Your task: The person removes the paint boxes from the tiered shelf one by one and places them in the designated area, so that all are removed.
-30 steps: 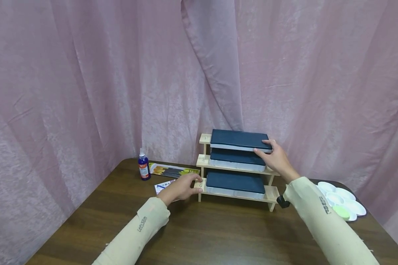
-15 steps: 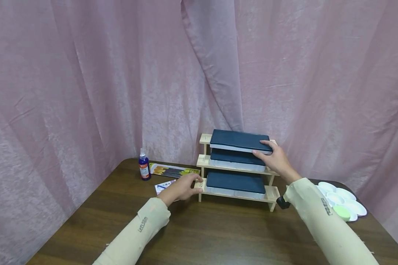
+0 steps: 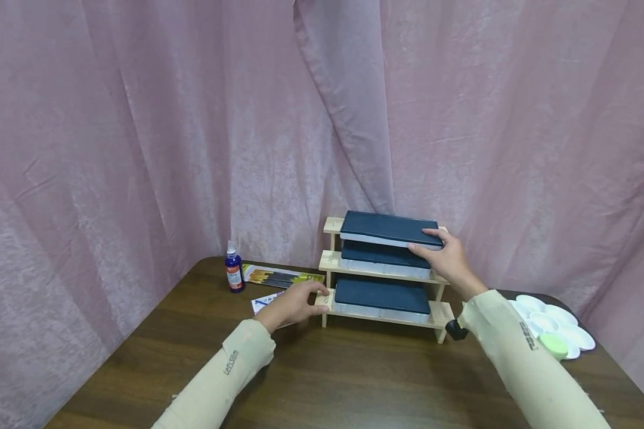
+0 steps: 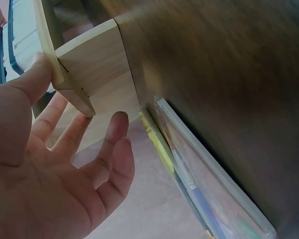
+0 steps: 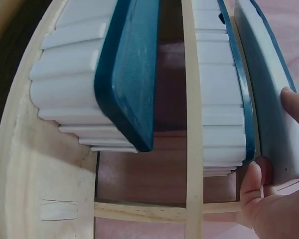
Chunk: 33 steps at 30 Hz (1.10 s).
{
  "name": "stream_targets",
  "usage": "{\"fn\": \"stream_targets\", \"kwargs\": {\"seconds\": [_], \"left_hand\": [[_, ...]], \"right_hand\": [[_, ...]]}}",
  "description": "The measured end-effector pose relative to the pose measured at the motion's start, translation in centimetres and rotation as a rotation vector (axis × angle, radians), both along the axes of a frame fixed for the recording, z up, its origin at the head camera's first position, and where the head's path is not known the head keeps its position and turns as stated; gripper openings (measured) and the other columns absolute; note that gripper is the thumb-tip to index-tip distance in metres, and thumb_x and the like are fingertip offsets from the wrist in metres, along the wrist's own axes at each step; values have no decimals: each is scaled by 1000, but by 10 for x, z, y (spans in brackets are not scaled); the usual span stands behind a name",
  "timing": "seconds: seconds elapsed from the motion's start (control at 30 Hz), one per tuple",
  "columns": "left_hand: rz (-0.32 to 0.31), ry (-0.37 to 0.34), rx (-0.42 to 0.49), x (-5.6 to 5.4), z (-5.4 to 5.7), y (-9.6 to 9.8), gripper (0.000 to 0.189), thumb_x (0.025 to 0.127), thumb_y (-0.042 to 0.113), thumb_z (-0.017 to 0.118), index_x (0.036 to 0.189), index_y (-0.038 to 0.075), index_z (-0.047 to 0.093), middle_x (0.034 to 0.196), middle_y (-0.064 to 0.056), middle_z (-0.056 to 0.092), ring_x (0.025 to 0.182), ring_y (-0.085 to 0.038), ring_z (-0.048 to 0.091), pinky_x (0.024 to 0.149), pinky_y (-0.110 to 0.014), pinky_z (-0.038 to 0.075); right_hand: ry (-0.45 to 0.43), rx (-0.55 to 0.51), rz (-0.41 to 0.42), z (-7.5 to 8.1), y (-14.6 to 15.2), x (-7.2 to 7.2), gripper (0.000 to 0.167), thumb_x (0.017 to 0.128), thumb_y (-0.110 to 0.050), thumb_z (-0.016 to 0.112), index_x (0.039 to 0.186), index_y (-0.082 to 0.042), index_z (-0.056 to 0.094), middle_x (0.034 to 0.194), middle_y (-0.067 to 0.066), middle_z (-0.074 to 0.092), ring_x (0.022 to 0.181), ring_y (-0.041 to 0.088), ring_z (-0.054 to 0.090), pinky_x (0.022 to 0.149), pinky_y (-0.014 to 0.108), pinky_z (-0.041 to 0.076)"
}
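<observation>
Rightward by a little, the top box [image 3: 389, 226] has shifted since a second ago, its far edge moving most. It sits at the top of the rack [image 3: 441, 312], the front edge standing forward of the top shelf. The right hand [image 3: 451, 260] has its grip clamped on the box's right end, thumb low in front, fingers over the lid. The left hand [image 3: 295, 302] pinches the rack's lower left end. Below are the middle box [image 3: 383, 252] and bottom box [image 3: 382, 294], with wood showing past both ends of the latter. A gap separates the two lower tiers. On the desk [image 3: 365, 378], a bottle [image 3: 235, 275] and brush pack [image 3: 279, 277] stand left, near the far edge; a palette [image 3: 576, 338] lies near the right edge.
</observation>
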State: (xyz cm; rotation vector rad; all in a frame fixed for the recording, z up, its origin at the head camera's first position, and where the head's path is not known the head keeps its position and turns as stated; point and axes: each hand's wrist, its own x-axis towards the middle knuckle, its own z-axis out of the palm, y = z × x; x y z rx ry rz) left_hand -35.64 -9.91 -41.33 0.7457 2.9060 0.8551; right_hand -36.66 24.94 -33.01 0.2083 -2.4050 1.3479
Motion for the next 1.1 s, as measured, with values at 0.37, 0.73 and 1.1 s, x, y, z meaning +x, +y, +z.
{"fn": "stream_targets", "kwargs": {"seconds": [0.37,0.73,1.1], "left_hand": [[15,-48,50,-2,1,0,35,88,36,76,118,22,66,137,-9,58,130,-29,50,108,-47,40],[42,-57,84,-5,-3,0,35,84,32,81,115,22,69,132,-8,61,128,-30,51,107,-48,40],[63,-70,90,-7,-1,0,35,82,31,82,113,22,70,128,-8,63,126,-32,52,106,-49,41]], "right_hand": [[67,-59,-24,-3,0,2,64,86,-28,80,139,-3,55,146,20,48,121,31,54,97,32,47],[172,-29,-111,-3,-5,7,61,79,-37,85,130,-11,65,103,12,65,70,14,52,59,19,44],[244,4,-121,-1,-7,14,57,78,-36,86,126,-10,68,93,12,65,62,13,50,55,19,42]]}}
